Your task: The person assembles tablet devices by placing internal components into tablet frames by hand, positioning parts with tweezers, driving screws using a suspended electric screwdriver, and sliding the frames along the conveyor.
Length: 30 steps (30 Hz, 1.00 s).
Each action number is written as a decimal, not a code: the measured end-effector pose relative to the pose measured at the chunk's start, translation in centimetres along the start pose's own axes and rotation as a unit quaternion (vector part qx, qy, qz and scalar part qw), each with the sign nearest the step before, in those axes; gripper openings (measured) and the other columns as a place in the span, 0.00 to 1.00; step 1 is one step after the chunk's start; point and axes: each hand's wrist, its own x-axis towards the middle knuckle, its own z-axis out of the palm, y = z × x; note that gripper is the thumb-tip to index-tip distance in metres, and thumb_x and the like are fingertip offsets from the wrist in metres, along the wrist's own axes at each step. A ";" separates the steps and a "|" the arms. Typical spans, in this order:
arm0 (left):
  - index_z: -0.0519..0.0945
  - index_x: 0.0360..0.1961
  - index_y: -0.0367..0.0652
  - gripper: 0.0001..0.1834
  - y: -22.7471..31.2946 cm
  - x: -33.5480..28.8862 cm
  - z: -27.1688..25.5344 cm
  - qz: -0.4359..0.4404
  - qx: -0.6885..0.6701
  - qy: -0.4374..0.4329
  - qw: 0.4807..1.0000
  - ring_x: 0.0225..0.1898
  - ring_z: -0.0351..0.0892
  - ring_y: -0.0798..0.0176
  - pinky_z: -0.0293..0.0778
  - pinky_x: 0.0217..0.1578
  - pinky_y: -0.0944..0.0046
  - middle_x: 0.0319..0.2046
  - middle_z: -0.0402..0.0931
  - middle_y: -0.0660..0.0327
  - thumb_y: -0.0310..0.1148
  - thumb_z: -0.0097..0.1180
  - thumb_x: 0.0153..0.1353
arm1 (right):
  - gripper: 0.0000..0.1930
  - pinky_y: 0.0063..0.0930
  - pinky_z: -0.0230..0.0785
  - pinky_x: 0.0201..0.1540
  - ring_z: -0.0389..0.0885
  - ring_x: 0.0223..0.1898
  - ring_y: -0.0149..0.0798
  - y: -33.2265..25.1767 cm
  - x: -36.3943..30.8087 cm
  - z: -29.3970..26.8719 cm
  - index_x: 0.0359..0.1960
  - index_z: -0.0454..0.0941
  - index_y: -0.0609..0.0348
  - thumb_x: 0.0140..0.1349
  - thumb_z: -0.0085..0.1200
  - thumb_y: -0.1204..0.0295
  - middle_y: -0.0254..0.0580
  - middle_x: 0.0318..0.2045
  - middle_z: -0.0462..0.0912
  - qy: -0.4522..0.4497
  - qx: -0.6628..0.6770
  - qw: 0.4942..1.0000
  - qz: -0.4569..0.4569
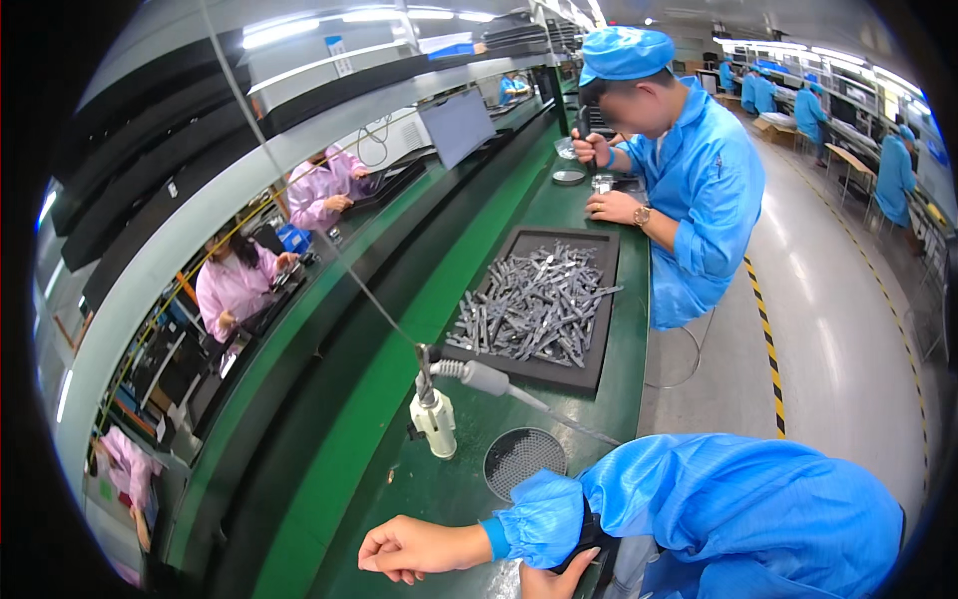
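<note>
My right arm, in a blue sleeve, reaches leftward across the lower part of the view. My right hand (pixel 424 549) hovers over the green bench, fingers loosely curled in, with nothing visible in it. A black strap (pixel 591 531) goes round that sleeve a little above the cuff. At the lower edge my left hand (pixel 557 579), partly cut off, grips the strap from below, its thumb pressed against it. Just beyond my arm are a round perforated grey dish (pixel 525 461) and a hanging white electric screwdriver (pixel 433 423) with a grey cable.
A black foam tray (pixel 589 379) heaped with grey metal parts (pixel 539 304) lies farther along the green bench (pixel 384 489). Behind it, a co-worker in blue (pixel 689 180) handles a small item. Workers in pink sit across the line. A walkway with striped tape (pixel 763 339) runs at right.
</note>
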 end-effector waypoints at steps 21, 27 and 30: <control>0.82 0.31 0.41 0.12 -2.6 -1.4 1.3 0.428 0.340 0.154 0.823 0.30 0.73 0.48 0.70 0.36 0.56 0.29 0.74 0.50 0.37 0.67 0.49 | 0.09 0.37 0.70 0.25 0.80 0.25 0.44 5.5 -4.0 -1.5 0.28 0.81 0.51 0.56 0.56 0.61 0.40 0.22 0.82 -0.141 -0.367 0.909 -0.141; 0.80 0.24 0.35 0.12 1.2 -0.7 1.3 0.260 0.261 0.069 0.927 0.22 0.72 0.46 0.68 0.26 0.54 0.20 0.73 0.48 0.34 0.65 0.51 | 0.09 0.38 0.69 0.25 0.80 0.24 0.45 5.9 -3.9 -1.9 0.28 0.81 0.51 0.55 0.56 0.61 0.40 0.23 0.82 -0.136 -0.333 0.924 -0.128; 0.80 0.24 0.33 0.11 1.9 -0.5 0.4 0.161 0.240 0.000 0.957 0.22 0.74 0.44 0.69 0.27 0.54 0.21 0.75 0.46 0.32 0.65 0.52 | 0.09 0.38 0.69 0.25 0.80 0.24 0.45 6.3 -3.9 -1.8 0.28 0.81 0.51 0.55 0.56 0.62 0.41 0.22 0.81 -0.147 -0.340 0.921 -0.117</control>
